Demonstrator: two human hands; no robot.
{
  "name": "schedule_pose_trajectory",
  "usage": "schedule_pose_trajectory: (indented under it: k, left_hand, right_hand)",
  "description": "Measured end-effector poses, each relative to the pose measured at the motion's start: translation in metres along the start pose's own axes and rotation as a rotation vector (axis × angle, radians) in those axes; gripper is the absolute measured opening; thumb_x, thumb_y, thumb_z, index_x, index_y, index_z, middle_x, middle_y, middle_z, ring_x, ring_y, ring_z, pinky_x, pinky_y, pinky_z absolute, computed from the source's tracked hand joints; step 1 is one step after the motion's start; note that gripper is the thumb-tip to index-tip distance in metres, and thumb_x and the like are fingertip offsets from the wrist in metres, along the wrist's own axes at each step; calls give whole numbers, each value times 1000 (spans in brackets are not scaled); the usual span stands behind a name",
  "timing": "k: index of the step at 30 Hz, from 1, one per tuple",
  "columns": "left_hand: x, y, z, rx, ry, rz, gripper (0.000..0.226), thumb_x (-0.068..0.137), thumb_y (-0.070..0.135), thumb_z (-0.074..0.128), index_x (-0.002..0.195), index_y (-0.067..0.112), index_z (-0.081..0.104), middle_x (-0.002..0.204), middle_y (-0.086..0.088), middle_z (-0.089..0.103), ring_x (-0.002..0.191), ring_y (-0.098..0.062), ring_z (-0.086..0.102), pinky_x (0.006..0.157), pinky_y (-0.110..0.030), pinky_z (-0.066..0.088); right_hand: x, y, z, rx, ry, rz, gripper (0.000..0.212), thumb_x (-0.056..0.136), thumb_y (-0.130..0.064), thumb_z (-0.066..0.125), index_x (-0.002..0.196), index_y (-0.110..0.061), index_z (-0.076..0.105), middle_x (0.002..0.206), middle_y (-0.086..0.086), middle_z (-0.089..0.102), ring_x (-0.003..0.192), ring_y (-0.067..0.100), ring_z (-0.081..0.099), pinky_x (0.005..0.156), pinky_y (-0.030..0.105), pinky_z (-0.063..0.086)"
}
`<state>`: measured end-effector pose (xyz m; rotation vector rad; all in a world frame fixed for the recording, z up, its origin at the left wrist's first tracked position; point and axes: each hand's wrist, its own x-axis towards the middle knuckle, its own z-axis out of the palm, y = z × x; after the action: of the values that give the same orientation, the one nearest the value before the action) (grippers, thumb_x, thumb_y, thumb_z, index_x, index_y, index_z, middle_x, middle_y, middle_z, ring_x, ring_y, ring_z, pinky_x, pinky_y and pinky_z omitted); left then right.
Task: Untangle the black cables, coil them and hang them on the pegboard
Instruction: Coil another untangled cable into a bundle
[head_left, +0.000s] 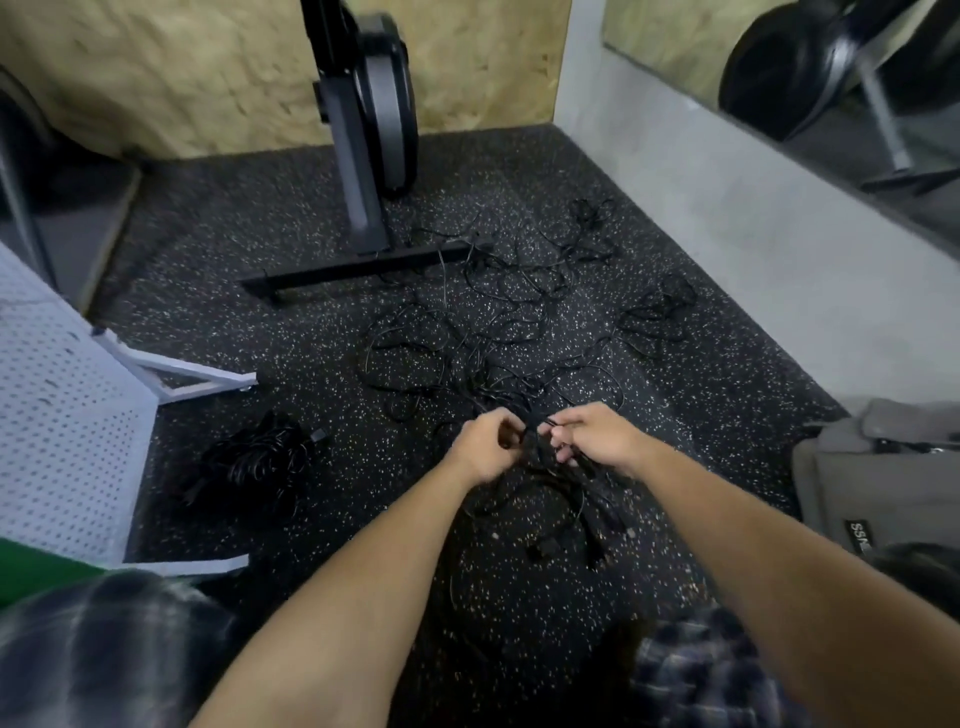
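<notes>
A tangle of thin black cables (483, 322) sprawls over the speckled floor ahead of me. My left hand (485, 447) and my right hand (597, 436) meet above its near end, each pinching black cable strands between curled fingers. Loops and plugs hang below the hands (556, 519). A coiled black cable bundle (254, 457) lies on the floor to the left. The white pegboard (57, 415) stands at the far left on a white frame.
An exercise machine with a black base bar (358, 270) stands behind the tangle. A smaller cable clump (660, 312) lies near the grey wall on the right. A grey bag (878, 467) sits at the right edge. Plywood panels line the back.
</notes>
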<state>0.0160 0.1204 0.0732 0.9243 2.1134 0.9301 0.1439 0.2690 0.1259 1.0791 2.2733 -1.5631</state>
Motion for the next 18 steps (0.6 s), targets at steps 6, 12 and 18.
schedule_pose_trajectory:
  k: [6,12,18]
  left_hand:
    - [-5,57,-65,41,237,171,27,91,10,77,101,20,54,90,1,64,76,-12,56,74,-30,50]
    - [-19,96,-129,169,177,267,15,97,26,74,90,13,72,78,9,71,71,-9,64,68,-25,48]
    - [-38,136,-180,31,372,380,10,100,17,70,91,15,70,85,4,78,80,-13,73,77,-35,61]
  right_hand:
    - [-47,-94,-63,-101,-33,-275,23,105,-4,55,115,-10,75,92,1,75,79,9,67,72,20,54]
    - [-72,-155,-98,4,13,-486,23,104,-6,57,110,-13,78,90,0,75,79,9,66,74,24,55]
    - [-83,-192,-116,199,191,-634,26,106,-7,54,107,-18,78,82,-1,67,67,10,54,61,20,50]
